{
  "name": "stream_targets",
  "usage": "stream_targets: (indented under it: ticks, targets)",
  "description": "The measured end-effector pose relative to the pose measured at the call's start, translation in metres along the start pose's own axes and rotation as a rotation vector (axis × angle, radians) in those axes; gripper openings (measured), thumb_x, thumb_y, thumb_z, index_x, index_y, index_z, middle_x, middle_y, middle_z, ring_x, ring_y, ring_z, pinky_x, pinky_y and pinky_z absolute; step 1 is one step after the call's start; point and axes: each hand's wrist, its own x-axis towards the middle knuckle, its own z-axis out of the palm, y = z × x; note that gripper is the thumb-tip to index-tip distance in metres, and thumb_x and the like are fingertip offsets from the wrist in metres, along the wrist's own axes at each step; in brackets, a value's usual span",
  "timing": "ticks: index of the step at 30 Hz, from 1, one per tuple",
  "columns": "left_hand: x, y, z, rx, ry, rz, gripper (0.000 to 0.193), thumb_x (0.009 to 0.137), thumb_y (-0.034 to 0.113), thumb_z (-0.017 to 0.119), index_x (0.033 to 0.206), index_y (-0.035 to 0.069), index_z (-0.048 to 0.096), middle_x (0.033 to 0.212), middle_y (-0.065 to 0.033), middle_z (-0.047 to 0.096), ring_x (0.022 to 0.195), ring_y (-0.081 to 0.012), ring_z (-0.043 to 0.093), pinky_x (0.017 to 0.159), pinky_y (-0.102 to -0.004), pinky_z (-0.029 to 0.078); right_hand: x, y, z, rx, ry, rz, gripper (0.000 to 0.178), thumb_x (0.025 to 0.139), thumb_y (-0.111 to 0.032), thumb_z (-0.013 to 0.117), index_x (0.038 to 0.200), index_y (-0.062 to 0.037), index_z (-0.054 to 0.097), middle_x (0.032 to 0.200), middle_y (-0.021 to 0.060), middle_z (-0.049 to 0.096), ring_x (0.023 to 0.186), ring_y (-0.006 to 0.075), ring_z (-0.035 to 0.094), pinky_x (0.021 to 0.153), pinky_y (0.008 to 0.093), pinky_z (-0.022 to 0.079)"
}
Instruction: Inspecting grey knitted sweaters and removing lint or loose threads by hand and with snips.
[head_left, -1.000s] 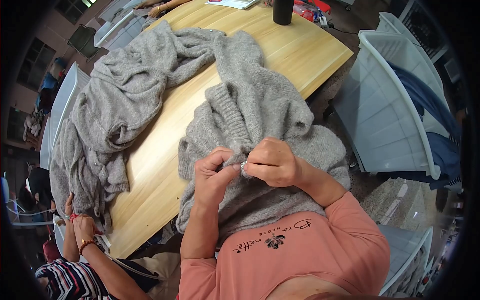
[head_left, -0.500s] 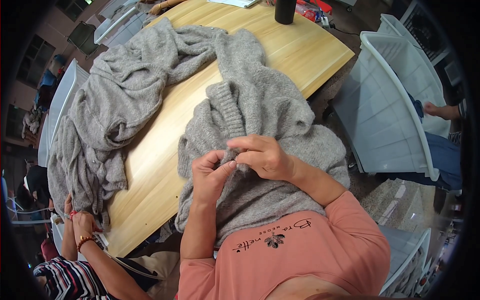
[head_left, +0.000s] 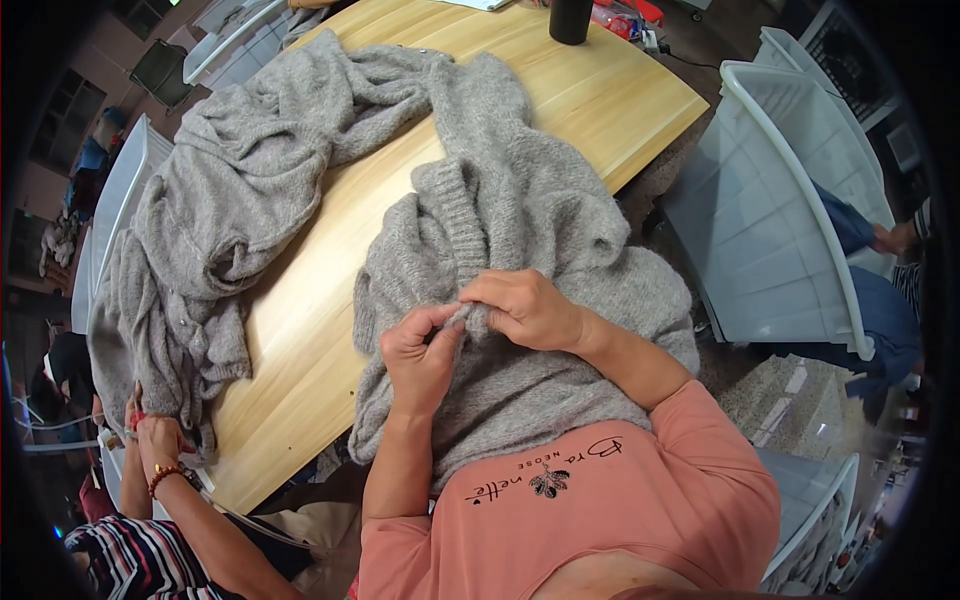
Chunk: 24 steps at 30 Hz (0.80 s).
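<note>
A curved, pale wooden table [head_left: 590, 110] spread widest; to its right stood a deep, translucent white plastic bin [head_left: 760, 240] with blue cloth [head_left: 865, 305] in it; a fuzzy grey knitted garment [head_left: 545, 200] lay bunched on the table's near part, reaching the person's salmon-pink shirt [head_left: 590, 500]; a rumpled grey knitted heap [head_left: 235, 170] lay to its left; the left hand [head_left: 415, 350] and right hand [head_left: 535, 312] met at the garment, both pinching a small fold of it between fingers and thumb; a black cylinder [head_left: 570, 22] stood near the far edge.
</note>
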Motion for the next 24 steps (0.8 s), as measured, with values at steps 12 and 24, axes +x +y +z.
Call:
stream_targets:
  ticks: [12,24]
  targets:
    - [-0.0007,0.0009,0.0028,0.111,0.045,0.167,0.013,0.071,-0.009,0.064,0.082,-0.001,0.065,0.074,-0.0025,0.061,0.063,-0.0053,0.050,0.057,-0.0189,0.040,-0.0007,0.0028,-0.0067,0.220,-0.080,0.089,0.013,0.070,0.001,0.056,0.083,-0.0006,0.058,0.073,0.0127,0.057,0.069,0.0310,0.058,0.059,0.0358,0.046]
    - [-0.0005,0.0045,0.0062,0.218,0.080,0.314,0.016,0.069,-0.011,0.063,0.080,0.000,0.063,0.077,-0.0084,0.063,0.065,-0.0115,0.056,0.057,-0.0219,0.043,-0.0076,0.0004,0.0031,-0.066,0.040,-0.069,0.018,0.060,0.003,0.057,0.078,0.0001,0.056,0.062,0.0109,0.051,0.054,0.0284,0.053,0.049,0.0360,0.042]
